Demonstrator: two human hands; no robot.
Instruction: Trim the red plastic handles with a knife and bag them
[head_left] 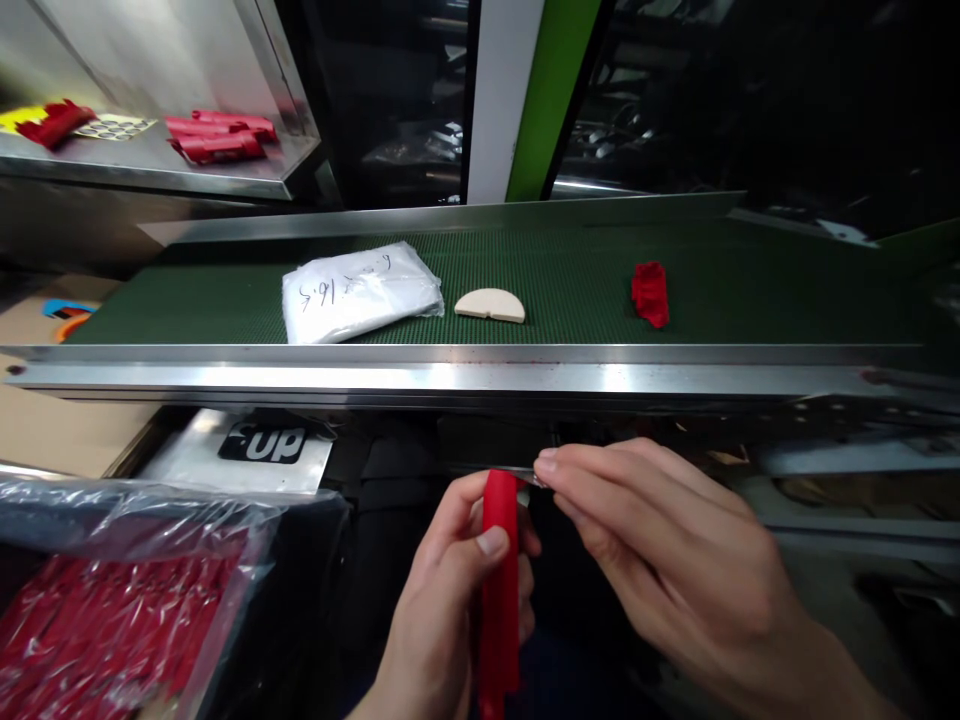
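Upright in my left hand (439, 600) is a long, narrow red plastic part (502, 590), with the thumb pressed on its near face and the fingers curled behind it. My right hand (675, 545) pinches a thin metal blade (523, 473) between thumb and fingertips. The blade lies across the top end of the red part and seems to touch it. Most of the blade's grip end is hidden by my fingers. Both hands are in front of the conveyor's metal edge (465, 377).
On the green conveyor belt (562, 270) lie a white plastic packet (360, 292), a pale half-round block (491, 304) and a crumpled red piece (649, 294). Several red parts (221, 136) rest on a metal shelf (150, 170). A plastic-lined box (300, 560) of red parts stands lower left.
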